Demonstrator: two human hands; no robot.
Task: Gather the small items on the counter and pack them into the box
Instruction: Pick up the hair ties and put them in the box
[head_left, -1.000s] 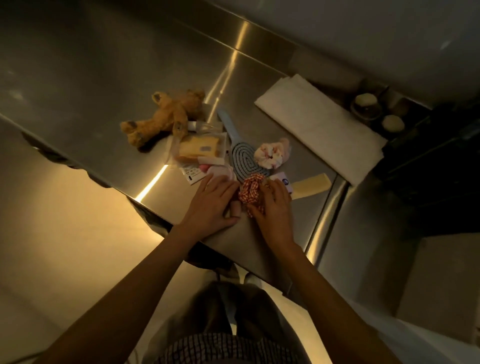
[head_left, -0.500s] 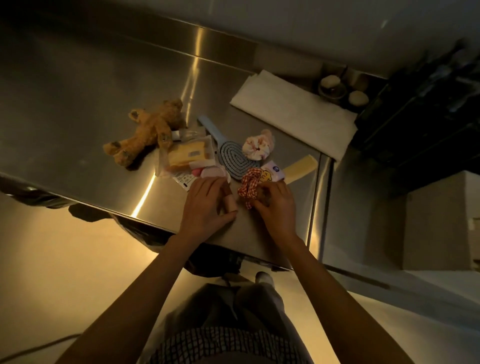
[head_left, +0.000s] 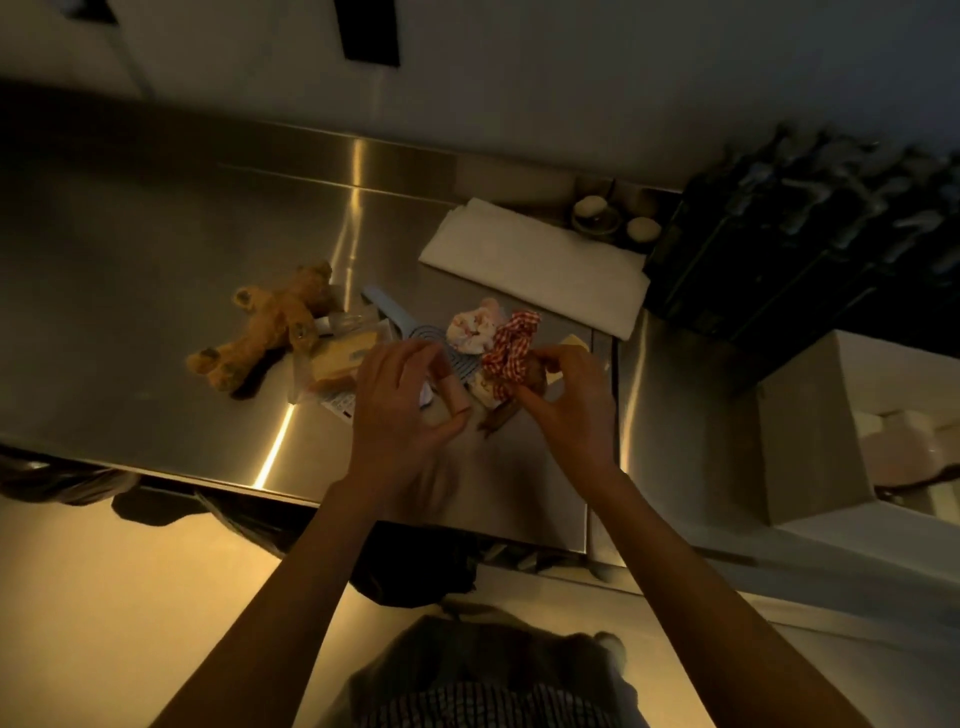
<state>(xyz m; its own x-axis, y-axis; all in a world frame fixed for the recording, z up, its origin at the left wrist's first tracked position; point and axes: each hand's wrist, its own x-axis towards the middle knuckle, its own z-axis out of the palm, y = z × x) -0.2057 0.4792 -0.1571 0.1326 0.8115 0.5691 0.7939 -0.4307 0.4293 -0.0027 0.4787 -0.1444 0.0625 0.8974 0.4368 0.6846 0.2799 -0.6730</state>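
Packing looks barely begun: the box (head_left: 810, 431) stands well off to the right of both hands, the teddy bear (head_left: 265, 332) lies on the worktop (head_left: 156, 291) left of them, while the right hand (head_left: 566, 400) pinches the checked scrunchie (head_left: 509, 348) and the left hand (head_left: 400, 405) curls round a small pink tube (head_left: 451, 387).

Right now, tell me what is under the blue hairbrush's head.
The blue hairbrush lies on the steel counter, its near end covered by the left hand. A pale item shows at its near edge by the red checked scrunchie; whatever else lies beneath is hidden.
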